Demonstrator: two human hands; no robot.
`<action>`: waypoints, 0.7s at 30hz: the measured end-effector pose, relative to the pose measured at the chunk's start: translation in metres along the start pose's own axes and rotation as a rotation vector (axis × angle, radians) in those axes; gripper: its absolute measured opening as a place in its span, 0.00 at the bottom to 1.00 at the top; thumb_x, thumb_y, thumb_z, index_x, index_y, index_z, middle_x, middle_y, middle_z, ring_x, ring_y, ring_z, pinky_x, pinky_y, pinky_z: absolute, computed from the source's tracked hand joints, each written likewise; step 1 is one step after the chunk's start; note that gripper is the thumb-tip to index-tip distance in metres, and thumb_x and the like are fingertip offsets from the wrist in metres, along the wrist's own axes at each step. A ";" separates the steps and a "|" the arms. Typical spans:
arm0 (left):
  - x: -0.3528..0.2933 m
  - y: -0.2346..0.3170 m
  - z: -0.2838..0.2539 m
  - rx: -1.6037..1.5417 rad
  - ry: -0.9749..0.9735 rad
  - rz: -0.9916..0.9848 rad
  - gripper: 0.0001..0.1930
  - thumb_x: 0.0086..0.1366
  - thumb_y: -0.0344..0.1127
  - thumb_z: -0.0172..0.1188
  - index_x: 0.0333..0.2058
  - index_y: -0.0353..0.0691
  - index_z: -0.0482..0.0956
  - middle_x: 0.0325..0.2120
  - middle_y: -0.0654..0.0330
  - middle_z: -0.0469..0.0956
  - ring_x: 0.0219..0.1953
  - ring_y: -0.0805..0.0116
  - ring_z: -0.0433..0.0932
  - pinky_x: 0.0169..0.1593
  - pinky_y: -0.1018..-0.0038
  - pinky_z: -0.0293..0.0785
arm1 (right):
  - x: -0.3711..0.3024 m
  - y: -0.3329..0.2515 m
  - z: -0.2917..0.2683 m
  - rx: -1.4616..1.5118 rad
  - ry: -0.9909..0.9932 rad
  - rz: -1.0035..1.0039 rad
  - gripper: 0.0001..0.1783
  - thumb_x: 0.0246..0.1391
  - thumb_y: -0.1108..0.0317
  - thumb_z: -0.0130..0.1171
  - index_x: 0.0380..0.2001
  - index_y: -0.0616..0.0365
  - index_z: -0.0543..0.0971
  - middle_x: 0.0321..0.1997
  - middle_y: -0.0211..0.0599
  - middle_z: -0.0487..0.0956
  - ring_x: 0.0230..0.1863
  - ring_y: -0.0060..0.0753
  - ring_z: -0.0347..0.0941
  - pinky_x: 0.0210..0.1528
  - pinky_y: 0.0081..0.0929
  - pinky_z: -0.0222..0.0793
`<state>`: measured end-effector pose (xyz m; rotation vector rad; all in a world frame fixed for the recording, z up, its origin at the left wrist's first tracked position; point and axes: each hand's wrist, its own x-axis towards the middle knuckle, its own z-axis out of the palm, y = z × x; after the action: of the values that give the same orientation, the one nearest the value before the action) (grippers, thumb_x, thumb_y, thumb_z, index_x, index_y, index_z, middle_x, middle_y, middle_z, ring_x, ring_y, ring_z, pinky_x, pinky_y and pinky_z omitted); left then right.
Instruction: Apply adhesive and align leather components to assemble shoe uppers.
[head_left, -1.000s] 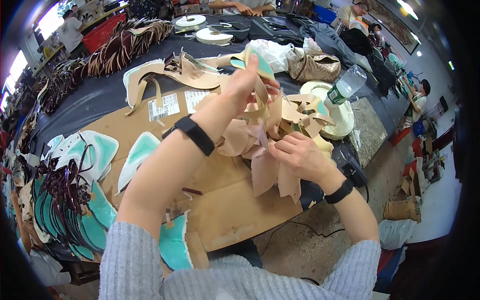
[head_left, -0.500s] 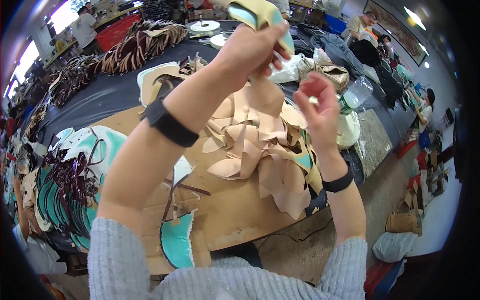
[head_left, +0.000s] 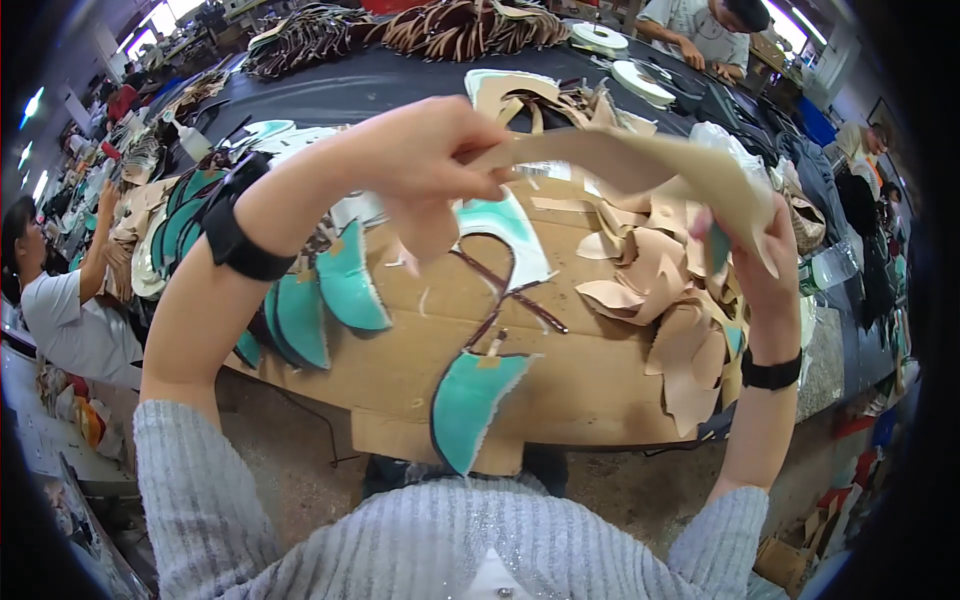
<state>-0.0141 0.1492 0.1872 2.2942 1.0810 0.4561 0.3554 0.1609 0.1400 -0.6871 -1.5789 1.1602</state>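
Observation:
A beige leather-like piece stretches between my hands above the table, blurred by motion. My left hand pinches its left end, and a beige flap hangs below the fist. The fingers of my right hand are closed around the curled right end, where a bit of teal shows. Under that hand lies a loose pile of similar beige cut pieces. Nearer to me, a teal curved panel with dark edging rests on cardboard, joined to dark strips. More teal panels lie to the left.
Cardboard covers the near tabletop. Behind stand a row of stacked brown pieces and white rolls. A plastic bottle lies at right. One co-worker works across the table, another at left.
My view has turned left. My left hand has come down from the top with the beige piece, now stretched out. My right hand, empty and partly open before, has closed on its other end.

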 end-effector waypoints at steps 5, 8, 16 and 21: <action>-0.066 -0.041 -0.005 0.211 0.031 -0.198 0.12 0.54 0.39 0.65 0.26 0.36 0.76 0.18 0.58 0.72 0.24 0.66 0.73 0.31 0.70 0.67 | -0.036 -0.016 0.023 0.169 -0.139 0.360 0.16 0.53 0.66 0.60 0.40 0.68 0.76 0.34 0.41 0.81 0.33 0.30 0.79 0.37 0.23 0.76; -0.080 -0.070 0.000 0.463 0.262 -0.070 0.11 0.53 0.37 0.66 0.24 0.37 0.74 0.21 0.59 0.72 0.28 0.61 0.73 0.34 0.66 0.69 | -0.059 -0.006 0.054 0.164 -0.194 0.546 0.11 0.47 0.69 0.63 0.34 0.65 0.79 0.32 0.34 0.82 0.29 0.22 0.77 0.31 0.19 0.73; -0.065 -0.066 0.000 0.723 0.695 -0.063 0.09 0.50 0.35 0.64 0.20 0.40 0.72 0.22 0.62 0.75 0.31 0.59 0.76 0.34 0.67 0.71 | -0.060 -0.010 0.134 0.103 -0.713 0.452 0.15 0.51 0.78 0.63 0.44 0.67 0.80 0.40 0.32 0.81 0.42 0.22 0.74 0.46 0.22 0.68; -0.077 -0.088 -0.005 0.272 0.286 -0.188 0.10 0.50 0.35 0.67 0.24 0.37 0.75 0.16 0.52 0.74 0.22 0.56 0.74 0.27 0.67 0.70 | -0.032 -0.012 0.106 0.344 -0.189 0.446 0.21 0.49 0.71 0.55 0.47 0.69 0.75 0.47 0.46 0.78 0.43 0.35 0.78 0.47 0.27 0.73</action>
<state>-0.1163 0.1366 0.1324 2.3746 1.5694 0.6061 0.2680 0.0922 0.1364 -0.7337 -1.3605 1.8230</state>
